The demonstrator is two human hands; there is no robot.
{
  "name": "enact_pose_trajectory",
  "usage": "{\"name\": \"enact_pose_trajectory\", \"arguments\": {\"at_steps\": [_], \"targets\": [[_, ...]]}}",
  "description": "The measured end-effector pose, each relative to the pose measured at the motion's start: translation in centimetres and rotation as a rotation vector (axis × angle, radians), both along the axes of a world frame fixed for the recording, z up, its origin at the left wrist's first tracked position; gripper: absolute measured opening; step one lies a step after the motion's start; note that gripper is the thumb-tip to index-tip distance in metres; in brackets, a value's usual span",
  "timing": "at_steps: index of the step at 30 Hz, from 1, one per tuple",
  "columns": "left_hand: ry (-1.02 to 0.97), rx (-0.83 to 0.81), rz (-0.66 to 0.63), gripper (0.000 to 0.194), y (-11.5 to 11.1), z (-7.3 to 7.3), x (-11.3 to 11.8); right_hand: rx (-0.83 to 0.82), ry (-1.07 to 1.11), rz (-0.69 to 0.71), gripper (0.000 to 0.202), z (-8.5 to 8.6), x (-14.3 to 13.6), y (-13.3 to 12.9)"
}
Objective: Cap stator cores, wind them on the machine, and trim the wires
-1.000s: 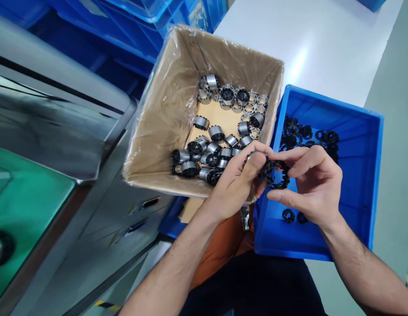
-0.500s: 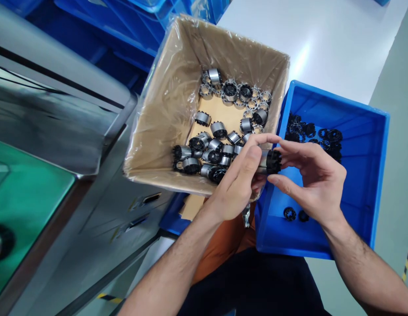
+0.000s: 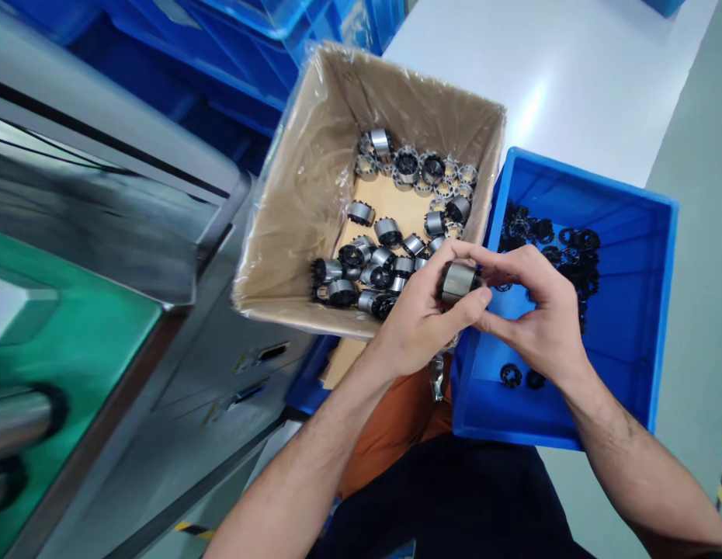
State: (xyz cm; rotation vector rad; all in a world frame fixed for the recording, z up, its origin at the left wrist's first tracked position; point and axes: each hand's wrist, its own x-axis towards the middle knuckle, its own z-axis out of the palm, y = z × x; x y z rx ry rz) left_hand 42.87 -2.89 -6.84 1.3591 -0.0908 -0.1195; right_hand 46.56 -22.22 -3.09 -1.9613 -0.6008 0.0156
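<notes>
Between my hands is a silver motor stator core [image 3: 459,282] with black toothed plastic end rings. My left hand [image 3: 416,318] is closed around it, with the thumb lying across its near side. From the right, the fingertips and thumb of my right hand [image 3: 536,314] pinch its end, partly covering the black ring there. Below and to the left, similar stator cores [image 3: 387,231] with black ends lie in a plastic-lined cardboard box [image 3: 291,186]. Loose black plastic rings [image 3: 511,376] are in a blue bin [image 3: 623,380] under my right hand.
A white table [image 3: 582,93] extends behind the box and bin. Stacked blue crates [image 3: 238,54] stand at the back left. On the left is a metal machine [image 3: 221,365] with a green surface [image 3: 98,310] carrying metal cylindrical parts [image 3: 23,419]. Folded cardboard [image 3: 345,362] sits below the box.
The stator core has turned, bringing its silver side into view and its black right end under my fingers. My left thumb has moved right across it. The view has shifted slightly.
</notes>
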Motion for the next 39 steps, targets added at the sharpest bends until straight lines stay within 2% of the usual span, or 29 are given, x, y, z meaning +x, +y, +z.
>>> {"name": "enact_pose_trajectory", "arguments": {"at_steps": [2, 4, 6, 7, 9, 11, 12, 14, 17, 19, 21, 22, 24, 28, 31, 33, 35, 36, 39], "targets": [[-0.039, 0.233, 0.11, 0.04, 0.9, 0.6, 0.4, -0.117, 0.004, 0.07, 0.064, 1.2, -1.0, -2.1], [0.003, 0.621, 0.186, 0.032, 2.8, 1.2, 0.4, -0.232, 0.013, 0.209, 0.069, 2.0, -3.2, -5.7], [0.1, 1.041, 0.184, 0.033, 5.1, 1.5, 0.0, -0.458, 0.08, 0.395, 0.063, 1.8, -6.5, -10.0], [0.154, 1.188, 0.163, 0.037, 6.1, 1.4, -0.2, -0.622, 0.116, 0.442, 0.065, 1.2, -8.3, -12.1], [0.203, 1.312, 0.146, 0.054, 7.6, 1.0, -0.5, -0.921, 0.116, 0.434, 0.065, -0.2, -11.3, -15.3], [0.178, 1.32, 0.18, 0.069, 8.1, 0.5, -0.5, -1.043, 0.111, 0.428, 0.051, -0.9, -12.5, -17.2], [0.167, 1.316, 0.198, 0.073, 8.0, 0.4, -0.4, -1.046, 0.107, 0.432, 0.047, -0.6, -12.0, -17.8], [0.179, 1.327, 0.206, 0.075, 7.6, 0.4, -0.1, -0.987, 0.095, 0.437, 0.042, 1.8, -8.8, -18.6], [0.218, 1.339, 0.196, 0.072, 7.1, 0.9, 0.1, -0.89, 0.05, 0.373, 0.027, 8.1, -1.2, -19.5], [0.224, 1.342, 0.198, 0.071, 7.0, 1.3, 0.1, -0.871, 0.041, 0.38, 0.026, 11.8, 3.0, -19.6], [0.235, 1.341, 0.213, 0.069, 7.0, 1.5, -0.1, -0.884, 0.049, 0.406, 0.027, 13.8, 4.7, -18.9], [0.24, 1.337, 0.224, 0.069, 7.0, 1.5, -0.3, -0.898, 0.054, 0.417, 0.027, 13.9, 4.6, -18.4], [0.249, 1.322, 0.247, 0.068, 7.1, 1.4, -0.3, -0.94, 0.066, 0.424, 0.029, 12.8, 2.8, -17.3], [0.298, 1.29, 0.272, 0.072, 7.8, 0.9, 1.0, -1.058, 0.111, 0.41, 0.029, 7.1, -2.8, -16.0], [0.307, 1.28, 0.275, 0.075, 8.2, 0.8, 4.0, -1.13, 0.171, 0.42, 0.025, 3.0, -5.7, -15.3], [0.279, 1.272, 0.276, 0.073, 8.2, 0.8, 6.9, -1.168, 0.206, 0.423, 0.028, 1.2, -6.7, -14.9], [0.261, 1.26, 0.269, 0.072, 8.1, 0.7, 10.0, -1.181, 0.236, 0.44, 0.027, 0.9, -6.5, -14.8], [0.262, 1.254, 0.263, 0.073, 8.0, 0.5, 11.6, -1.173, 0.25, 0.458, 0.028, 1.3, -6.0, -14.8], [0.294, 1.238, 0.227, 0.078, 8.3, -0.6, 15.8, -1.07, 0.247, 0.495, 0.043, 4.4, -2.8, -13.8]]}}
